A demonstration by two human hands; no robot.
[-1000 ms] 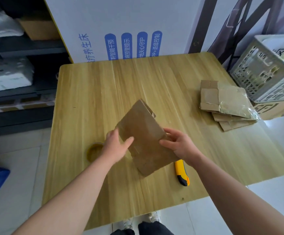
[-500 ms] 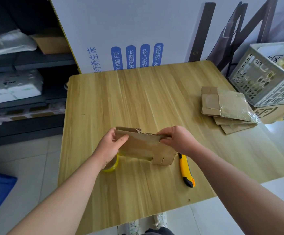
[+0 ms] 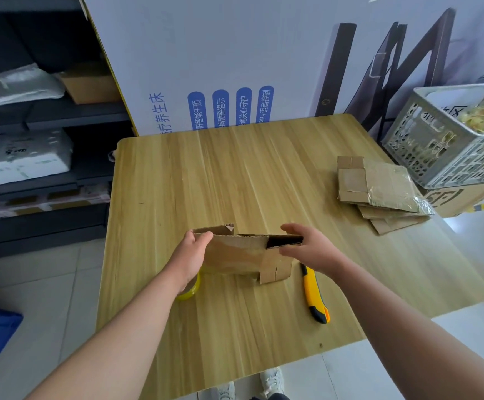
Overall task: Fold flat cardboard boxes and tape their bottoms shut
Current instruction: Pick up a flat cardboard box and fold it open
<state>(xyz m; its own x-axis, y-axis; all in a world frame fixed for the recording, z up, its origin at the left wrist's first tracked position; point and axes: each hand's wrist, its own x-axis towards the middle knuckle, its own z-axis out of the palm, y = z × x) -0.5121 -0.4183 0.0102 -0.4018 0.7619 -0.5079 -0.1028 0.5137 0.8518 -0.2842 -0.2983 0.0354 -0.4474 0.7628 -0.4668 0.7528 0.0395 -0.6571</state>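
Grey crate [image 3: 437, 157], dark shelves [image 3: 61, 120]

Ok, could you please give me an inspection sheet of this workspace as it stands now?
Surface: light wooden table.
Job's things: brown cardboard box, held upright, part-opened; stack of flat cardboard boxes near the right edge; yellow tape roll under the left wrist.
Clutter: yellow and black utility knife right of the box.
Grippers: left hand and right hand each grip one end of the box.
Cables: nothing seen.
Surroundings: grey plastic crate right; dark shelves left; white printed board behind.
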